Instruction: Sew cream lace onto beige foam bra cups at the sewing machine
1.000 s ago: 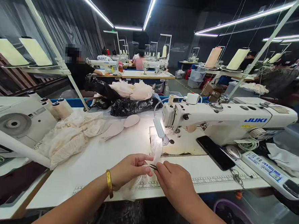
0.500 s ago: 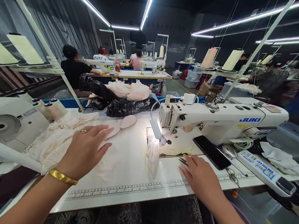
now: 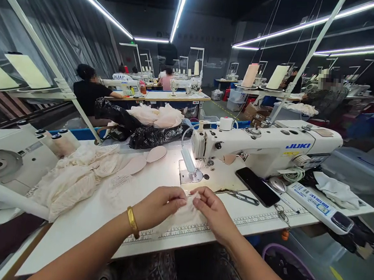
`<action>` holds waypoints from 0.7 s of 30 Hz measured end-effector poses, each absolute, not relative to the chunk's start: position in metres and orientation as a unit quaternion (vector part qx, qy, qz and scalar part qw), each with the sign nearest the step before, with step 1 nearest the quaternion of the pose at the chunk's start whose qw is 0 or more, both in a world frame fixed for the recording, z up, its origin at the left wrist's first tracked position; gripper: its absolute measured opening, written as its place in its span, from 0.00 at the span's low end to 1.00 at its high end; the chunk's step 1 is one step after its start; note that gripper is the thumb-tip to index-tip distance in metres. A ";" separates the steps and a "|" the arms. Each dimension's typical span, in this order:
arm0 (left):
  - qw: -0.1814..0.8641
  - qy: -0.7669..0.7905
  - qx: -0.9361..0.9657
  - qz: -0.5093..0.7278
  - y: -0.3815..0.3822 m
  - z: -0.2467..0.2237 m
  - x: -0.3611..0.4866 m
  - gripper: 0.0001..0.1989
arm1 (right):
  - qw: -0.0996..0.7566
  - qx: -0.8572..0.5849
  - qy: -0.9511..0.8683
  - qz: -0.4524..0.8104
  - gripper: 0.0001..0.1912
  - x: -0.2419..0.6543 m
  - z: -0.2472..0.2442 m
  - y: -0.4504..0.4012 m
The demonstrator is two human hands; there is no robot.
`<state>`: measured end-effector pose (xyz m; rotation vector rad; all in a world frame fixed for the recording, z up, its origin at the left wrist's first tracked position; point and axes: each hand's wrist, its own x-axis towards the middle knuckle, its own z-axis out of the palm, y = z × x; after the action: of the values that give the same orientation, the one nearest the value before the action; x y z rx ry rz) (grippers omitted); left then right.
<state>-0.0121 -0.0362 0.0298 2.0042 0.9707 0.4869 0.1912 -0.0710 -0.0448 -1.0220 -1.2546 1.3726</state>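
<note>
My left hand point(image 3: 165, 206) and my right hand point(image 3: 214, 211) meet at the front of the white sewing table. Both are closed in a pinch on a thin cream lace piece point(image 3: 187, 209), which hangs between them over the printed ruler point(image 3: 242, 221). The fingers hide part of it. Just beyond is the needle area of a white sewing machine point(image 3: 262, 144). Right of my right hand lie metal thread snips point(image 3: 245, 197). Two oval beige pads point(image 3: 156, 154) rest farther back on the left.
A heap of cream lace fabric point(image 3: 80, 171) covers the table's left side. A black phone point(image 3: 257, 186), a pen point(image 3: 289, 203) and a white boxy device point(image 3: 320, 207) lie right. Behind is a black plastic bag point(image 3: 158, 136). A person point(image 3: 88, 91) sits beyond.
My left hand has moved right and my right hand left, coming together on the lace piece. The snips now lie loose on the table. The view has shifted slightly.
</note>
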 end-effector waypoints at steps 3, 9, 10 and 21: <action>0.612 0.425 0.614 0.258 -0.045 0.033 -0.013 0.18 | 0.515 -0.357 -0.380 0.681 0.17 0.188 -0.040 -0.062; 0.673 0.448 0.478 0.343 -0.051 -0.003 0.000 0.23 | 0.505 -0.354 -0.346 0.707 0.22 0.184 -0.050 -0.060; 0.656 0.456 0.483 0.359 -0.052 -0.008 0.001 0.24 | 0.500 -0.355 -0.370 0.698 0.23 0.186 -0.051 -0.062; 0.553 0.481 0.462 0.500 -0.061 -0.022 0.006 0.25 | 0.491 -0.413 -0.517 0.567 0.16 0.179 -0.058 -0.070</action>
<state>0.0061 -0.0611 -0.0222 1.0927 1.1363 1.1810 0.1789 -0.0702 -0.0581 -1.0020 -1.2556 1.3773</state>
